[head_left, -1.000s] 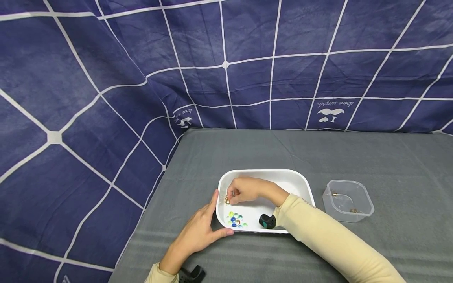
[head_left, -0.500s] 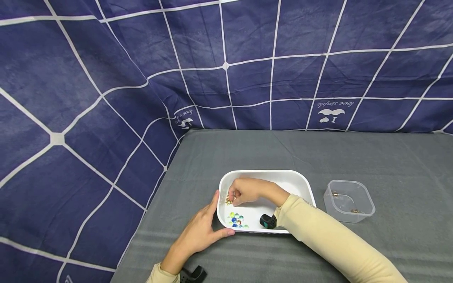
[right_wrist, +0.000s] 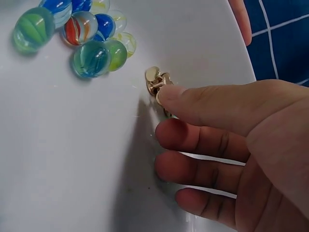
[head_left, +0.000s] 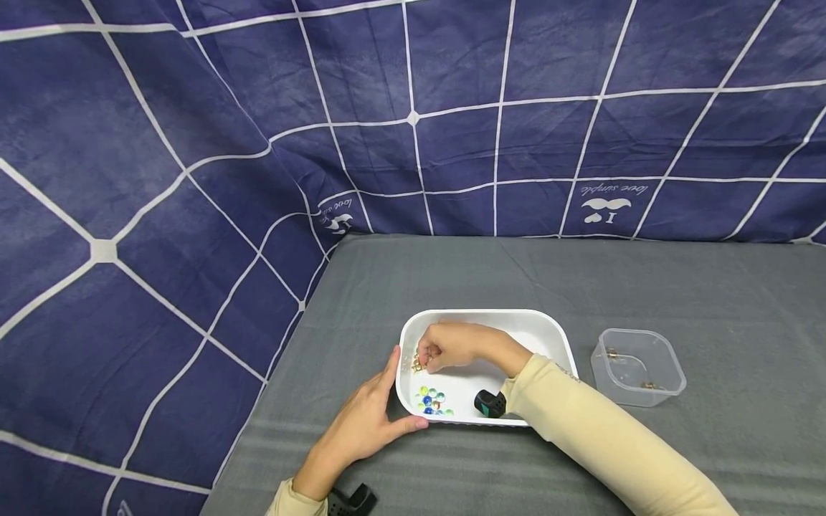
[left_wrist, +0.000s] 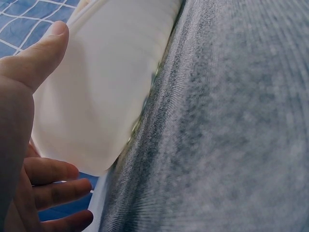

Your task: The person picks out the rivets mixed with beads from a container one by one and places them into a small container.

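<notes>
A white tray (head_left: 477, 315) lies on the grey cloth. My left hand (head_left: 361, 423) rests against its near left corner, the thumb along the near side and the straight fingers at the left wall. Inside the tray, my right hand (head_left: 448, 345) bends down at the left end. Its thumb and forefinger pinch at small gold metal studs with round flat heads (right_wrist: 152, 74); the forefinger is mostly hidden behind the thumb. Several coloured glass marbles (right_wrist: 91, 59) lie grouped beside the studs, nearer the tray's front left corner (head_left: 430, 401).
To the right of the tray stands a clear plastic box (head_left: 635, 394) with a few gold-coloured pieces (head_left: 648, 385) inside. A blue curtain (head_left: 452, 143) with white lines hangs behind and at the left. The right forearm's sleeve (head_left: 600, 423) crosses the tray's near right corner.
My right fingertips shift slightly among the gold studs, which lie a little differently. The left hand keeps its place at the tray's corner.
</notes>
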A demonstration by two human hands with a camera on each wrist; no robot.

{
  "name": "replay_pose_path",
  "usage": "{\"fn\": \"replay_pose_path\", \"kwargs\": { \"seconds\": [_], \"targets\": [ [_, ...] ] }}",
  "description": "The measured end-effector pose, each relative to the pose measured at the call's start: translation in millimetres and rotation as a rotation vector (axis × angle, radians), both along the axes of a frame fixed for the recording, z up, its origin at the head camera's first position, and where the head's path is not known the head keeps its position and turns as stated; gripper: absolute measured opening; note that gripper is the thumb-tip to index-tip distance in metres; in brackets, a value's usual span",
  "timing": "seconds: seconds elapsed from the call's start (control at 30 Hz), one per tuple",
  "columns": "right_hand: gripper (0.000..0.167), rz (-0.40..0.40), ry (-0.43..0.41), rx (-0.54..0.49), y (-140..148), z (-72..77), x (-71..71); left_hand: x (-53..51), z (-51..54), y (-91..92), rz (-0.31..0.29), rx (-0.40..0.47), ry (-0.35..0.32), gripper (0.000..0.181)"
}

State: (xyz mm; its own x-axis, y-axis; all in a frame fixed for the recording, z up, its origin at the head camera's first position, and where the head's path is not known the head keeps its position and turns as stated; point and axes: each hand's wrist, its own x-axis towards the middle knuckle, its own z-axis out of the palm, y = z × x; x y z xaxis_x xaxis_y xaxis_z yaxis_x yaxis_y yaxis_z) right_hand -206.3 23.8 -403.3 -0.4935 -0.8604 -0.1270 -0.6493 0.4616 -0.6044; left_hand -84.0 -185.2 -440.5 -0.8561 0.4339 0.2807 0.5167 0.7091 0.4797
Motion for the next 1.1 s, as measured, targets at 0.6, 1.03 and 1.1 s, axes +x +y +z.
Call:
{"fn": "replay_pose_path", "kwargs": {
  "seconds": [0.6,1.03,1.1],
  "targets": [
    [0.004,0.013,0.015,-0.021,4,9.6,-2.7,1.2,-0.6,-1.8,-0.019,0.006,0.010,0.111],
    [0.004,-0.026,0.032,-0.067,12,17.1,-8.6,-1.3,2.4,0.5,-0.001,-0.004,-0.021,0.111],
    [0.004,-0.027,0.022,-0.086,14,19.0,-9.4,-0.9,2.4,0.5,-0.001,-0.003,-0.026,0.111]
  ]
}}
